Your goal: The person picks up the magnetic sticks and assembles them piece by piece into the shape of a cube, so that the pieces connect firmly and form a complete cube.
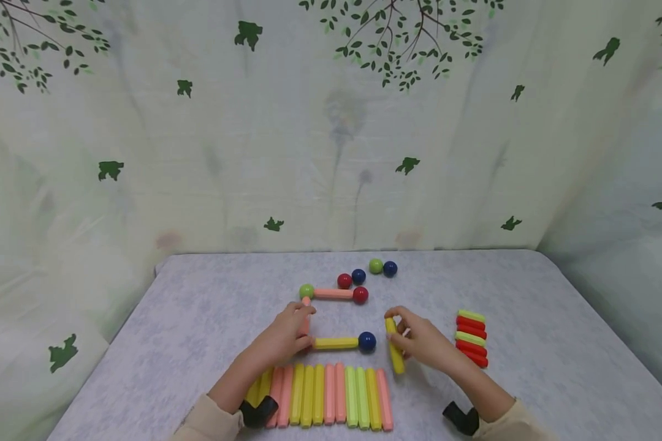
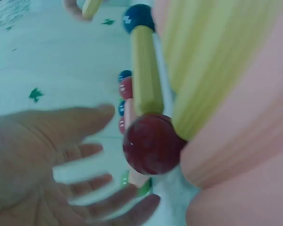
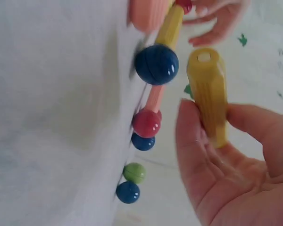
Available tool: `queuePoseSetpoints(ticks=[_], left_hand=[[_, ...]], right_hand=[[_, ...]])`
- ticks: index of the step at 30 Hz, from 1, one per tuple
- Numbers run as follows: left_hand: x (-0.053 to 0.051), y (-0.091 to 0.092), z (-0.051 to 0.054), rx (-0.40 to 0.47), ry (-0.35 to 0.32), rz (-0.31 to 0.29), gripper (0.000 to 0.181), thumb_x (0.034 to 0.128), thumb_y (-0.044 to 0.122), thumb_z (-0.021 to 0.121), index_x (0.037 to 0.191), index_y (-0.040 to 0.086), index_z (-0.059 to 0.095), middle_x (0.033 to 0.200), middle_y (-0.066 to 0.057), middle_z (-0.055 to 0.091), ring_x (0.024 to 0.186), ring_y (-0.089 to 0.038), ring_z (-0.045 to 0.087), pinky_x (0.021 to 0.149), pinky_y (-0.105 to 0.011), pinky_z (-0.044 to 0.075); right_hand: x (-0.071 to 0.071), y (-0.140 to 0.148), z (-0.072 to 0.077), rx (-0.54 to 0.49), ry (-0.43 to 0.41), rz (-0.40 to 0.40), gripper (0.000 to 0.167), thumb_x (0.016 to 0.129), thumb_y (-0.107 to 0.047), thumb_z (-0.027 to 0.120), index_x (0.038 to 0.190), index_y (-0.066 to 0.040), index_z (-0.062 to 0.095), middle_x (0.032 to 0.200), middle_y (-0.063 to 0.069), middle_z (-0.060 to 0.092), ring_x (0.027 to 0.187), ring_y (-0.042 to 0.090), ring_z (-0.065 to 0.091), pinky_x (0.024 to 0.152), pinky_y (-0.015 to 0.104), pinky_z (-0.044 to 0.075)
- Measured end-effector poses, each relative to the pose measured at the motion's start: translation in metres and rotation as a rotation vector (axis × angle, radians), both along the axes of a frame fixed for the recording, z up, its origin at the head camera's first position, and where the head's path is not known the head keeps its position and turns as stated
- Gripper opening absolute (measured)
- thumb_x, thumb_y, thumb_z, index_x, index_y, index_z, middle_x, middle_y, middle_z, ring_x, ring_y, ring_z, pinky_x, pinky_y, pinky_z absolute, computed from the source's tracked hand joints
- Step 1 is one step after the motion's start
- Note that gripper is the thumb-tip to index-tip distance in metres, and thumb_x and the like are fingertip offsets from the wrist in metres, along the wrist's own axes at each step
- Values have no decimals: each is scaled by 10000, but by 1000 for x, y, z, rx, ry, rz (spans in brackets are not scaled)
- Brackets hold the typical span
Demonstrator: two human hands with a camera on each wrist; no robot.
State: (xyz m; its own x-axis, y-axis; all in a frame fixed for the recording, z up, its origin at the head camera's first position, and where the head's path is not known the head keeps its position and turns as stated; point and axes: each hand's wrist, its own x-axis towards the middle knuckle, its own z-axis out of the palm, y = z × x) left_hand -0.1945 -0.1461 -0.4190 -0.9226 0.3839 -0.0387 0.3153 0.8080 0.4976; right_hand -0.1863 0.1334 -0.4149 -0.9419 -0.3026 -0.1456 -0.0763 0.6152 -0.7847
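My right hand (image 1: 419, 339) pinches a yellow stick (image 1: 395, 352) between thumb and fingers, right of a blue ball (image 1: 366, 342); the right wrist view shows this stick (image 3: 208, 89) held off the table. My left hand (image 1: 287, 331), fingers spread in the left wrist view, is over the left side of a joined frame, partly hiding a pink stick there. That frame has a green ball (image 1: 306, 291), a pink stick (image 1: 333, 294) to a red ball (image 1: 360, 295), and a yellow stick (image 1: 336, 343) from a red ball (image 2: 153, 144) to the blue ball.
A row of yellow, pink and light green sticks (image 1: 330, 395) lies along the near side of the table (image 1: 198, 294). Red and light green sticks (image 1: 471, 338) are stacked in a column at the right. Loose balls, including a green one (image 1: 376, 266), sit behind the frame.
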Motion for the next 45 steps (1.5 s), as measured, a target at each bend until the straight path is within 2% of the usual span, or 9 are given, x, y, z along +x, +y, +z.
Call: queuePoseSetpoints(ticks=[3,6,11,16,23,29,37,41,45], left_hand=[[4,-2,0,62,-47,104,628,832,217,655,1358,50,354,1273,-191,373,927,-230,499,784,-404,465],[6,-4,-4,84,-90,138,691,827,221,661,1385,32,300,1172,-169,433,806,-183,483,679,-321,464],[6,-4,-9,103,-109,148,704,818,225,670,1374,1,302,1033,-130,461,743,-166,461,609,-276,424],[7,-4,-9,115,-127,161,709,817,233,670,1372,-3,298,1130,-160,467,793,-177,479,678,-326,466],[6,-7,-10,144,-126,136,701,824,229,662,1369,-15,294,1172,-169,464,831,-177,488,731,-364,464],[5,-10,-11,172,-147,87,647,843,223,640,1342,-53,336,1191,-197,456,883,-217,456,693,-343,400],[-4,2,-9,159,-180,-14,564,847,253,633,1279,-41,419,1082,-140,481,829,-195,449,678,-330,402],[-8,15,-9,138,-211,-13,615,845,264,635,1317,-38,383,1150,-144,471,880,-198,449,734,-342,416],[-10,26,-11,141,-205,-27,626,846,260,635,1322,-47,369,1153,-151,464,867,-191,449,715,-332,415]], right_hand=[[-22,-6,-1,-175,37,-97,376,863,-98,600,1212,-100,458,798,84,525,628,196,565,555,302,519],[-40,-15,-5,-263,42,-151,398,871,-102,591,1238,-93,433,809,99,535,643,204,573,570,312,523],[-62,-29,-16,-253,-3,-147,405,876,-96,578,1247,-68,417,811,113,538,653,204,571,577,312,524],[-73,-33,-22,-221,-105,-131,509,857,-131,613,1299,-89,365,817,100,569,644,206,582,584,304,521],[-79,-28,-25,-281,-184,-27,681,846,-96,616,1395,-40,216,748,97,598,580,208,571,561,326,515],[-87,-28,-27,-184,-221,28,712,832,-141,639,1409,-91,223,695,83,593,548,197,553,553,306,509],[-90,-13,-26,-129,-215,-28,630,804,-115,659,1342,-92,332,796,103,576,590,199,554,571,305,512],[-93,-1,-26,-115,-208,-45,635,800,-104,654,1346,-78,332,810,111,563,629,200,551,596,307,515],[-97,9,-26,-95,-212,-74,644,799,-112,654,1357,-97,332,834,114,546,643,208,547,610,298,510]])
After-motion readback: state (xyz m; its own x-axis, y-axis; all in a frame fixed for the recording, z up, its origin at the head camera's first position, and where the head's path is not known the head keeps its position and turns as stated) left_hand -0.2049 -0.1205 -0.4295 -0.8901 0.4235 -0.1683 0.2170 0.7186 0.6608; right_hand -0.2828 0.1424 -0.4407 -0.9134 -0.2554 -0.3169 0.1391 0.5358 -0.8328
